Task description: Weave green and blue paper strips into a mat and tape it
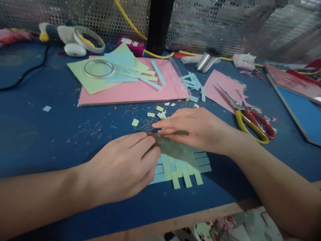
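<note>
Pale green and blue paper strips, interlaced into a checkered mat (177, 164), lie near the front edge of a blue table (60, 134) beneath a person's two bare hands. The left hand (127, 162) has its fingers curled at the far left part of the mat; whether it pinches the paper cannot be told, as the fingertips are mostly hidden. The right hand (198, 129) reaches over the mat's far edge with its fingers nearly straight and close together, its fingertips just beside the left hand; whether it grips the paper cannot be told either. Three green strip ends jut from the mat's near edge, and blue ends fan out at its right. Small green scraps (135, 122) dot the table just beyond the hands. Farther back, a pack of pink paper (125, 96) bears loose green and blue sheets, cut strips and a ring of tape (110, 72). To the right, scissors (240, 107) with one yellow and one red handle lie partly on a cut pink sheet (220, 88), near a pile of blue strips (193, 82). A spool of silvery wire (207, 62) rests behind them.
</note>
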